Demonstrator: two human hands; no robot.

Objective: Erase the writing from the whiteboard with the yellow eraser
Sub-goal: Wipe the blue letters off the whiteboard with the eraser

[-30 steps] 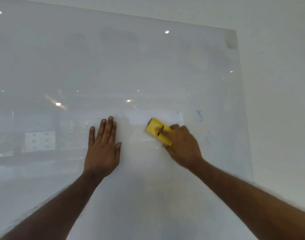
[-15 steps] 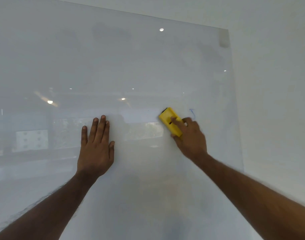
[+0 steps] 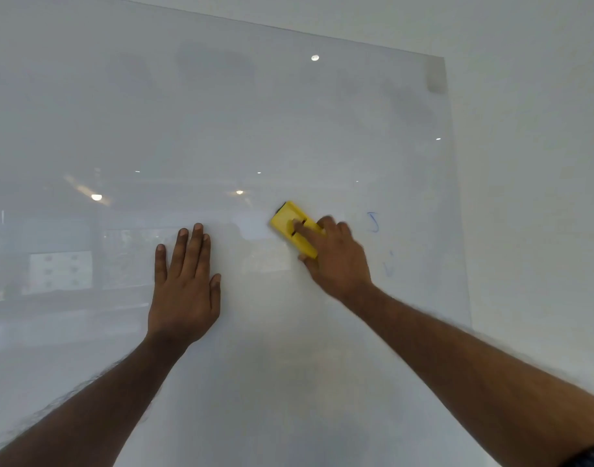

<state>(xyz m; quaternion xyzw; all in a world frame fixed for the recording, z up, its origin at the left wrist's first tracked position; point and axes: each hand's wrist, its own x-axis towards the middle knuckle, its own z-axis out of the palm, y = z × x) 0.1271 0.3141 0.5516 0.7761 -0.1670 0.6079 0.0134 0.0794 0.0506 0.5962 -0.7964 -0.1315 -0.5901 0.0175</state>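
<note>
Mid-wipe: right hand grips the yellow block eraser flat against the glossy whiteboard mid-frame, left hand splayed open beside it, so next it probably swings right to that blue squiggle.

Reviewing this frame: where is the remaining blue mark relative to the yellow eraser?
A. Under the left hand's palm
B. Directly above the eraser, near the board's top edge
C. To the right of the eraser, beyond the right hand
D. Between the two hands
C: the blue mark sits on the whiteboard right of the yellow eraser and the right hand holding it.
</note>
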